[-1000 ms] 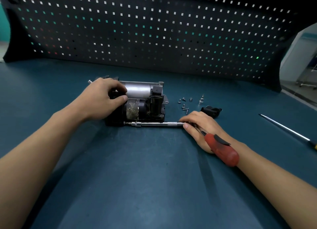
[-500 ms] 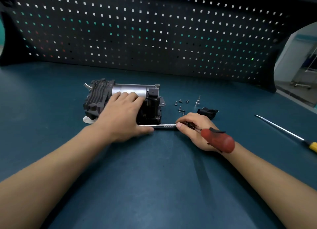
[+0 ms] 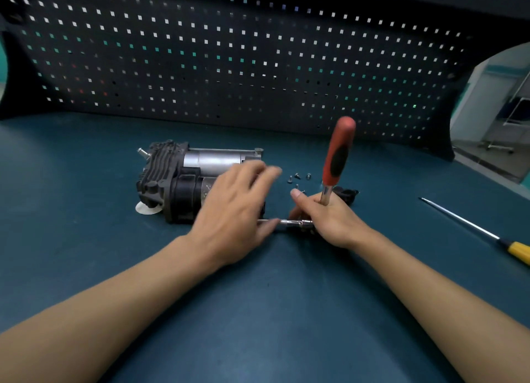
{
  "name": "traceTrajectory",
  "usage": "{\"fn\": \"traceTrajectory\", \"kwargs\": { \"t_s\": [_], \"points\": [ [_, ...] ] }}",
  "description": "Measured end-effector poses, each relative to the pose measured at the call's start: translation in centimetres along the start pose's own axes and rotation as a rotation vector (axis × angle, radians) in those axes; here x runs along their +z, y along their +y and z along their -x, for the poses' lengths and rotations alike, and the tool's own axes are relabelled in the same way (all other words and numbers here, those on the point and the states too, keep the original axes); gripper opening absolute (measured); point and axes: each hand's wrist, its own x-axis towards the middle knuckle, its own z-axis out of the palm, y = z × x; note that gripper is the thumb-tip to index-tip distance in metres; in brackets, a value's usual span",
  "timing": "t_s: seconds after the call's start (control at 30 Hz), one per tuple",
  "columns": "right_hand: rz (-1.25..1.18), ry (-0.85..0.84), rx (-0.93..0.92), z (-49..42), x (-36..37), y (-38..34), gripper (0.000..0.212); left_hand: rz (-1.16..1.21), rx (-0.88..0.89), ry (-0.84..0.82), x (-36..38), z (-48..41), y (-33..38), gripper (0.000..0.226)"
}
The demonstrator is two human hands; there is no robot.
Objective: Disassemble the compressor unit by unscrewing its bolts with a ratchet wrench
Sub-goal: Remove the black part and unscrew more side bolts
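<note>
Head view: the compressor unit point(image 3: 172, 181) lies on the tabletop point(image 3: 258, 311), left of middle toward the back edge. It looks like heavy, rigid metal, best steadied by its ribbed end. The left hand point(image 3: 232, 207), blurred, seems spread over it; the right hand point(image 3: 329, 216) grips the ratchet wrench point(image 3: 337, 156) near its head.

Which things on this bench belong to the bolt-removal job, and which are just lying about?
Job: compressor unit; ratchet wrench, held by the right hand; left hand over the compressor unit; loose bolts beside it.
Lying about: yellow-handled screwdriver; small black part.
</note>
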Motion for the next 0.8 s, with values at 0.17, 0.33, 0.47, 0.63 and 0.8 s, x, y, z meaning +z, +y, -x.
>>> {"fn": "traceTrajectory", "kwargs": {
  "t_s": [0.17, 0.33, 0.47, 0.63, 0.8],
  "points": [
    [-0.159, 0.016, 0.125, -0.4, 0.0, -0.9, 0.074, -0.224, 0.088, -0.171, 1.0, -0.4, 1.2, 0.031],
    [-0.286, 0.015, 0.245, -1.2, -0.1, -1.5, 0.073, -0.287, 0.157, -0.241, 1.2, -0.2, 1.1, 0.026],
    [-0.359, -0.101, 0.341, -1.4, -0.5, -1.1, 0.045, -0.295, 0.140, -0.188, 1.3, -0.4, 1.0, 0.029],
    [-0.401, -0.290, 0.246, -0.9, -1.8, -0.1, 0.024, -0.272, 0.145, -0.185, 1.3, -0.5, 1.0, 0.027],
    [-0.467, -0.426, 0.165, 0.1, -3.6, 0.6, 0.041, -0.276, 0.145, -0.242, 1.2, -0.3, 0.9, 0.027]
  ]
}}
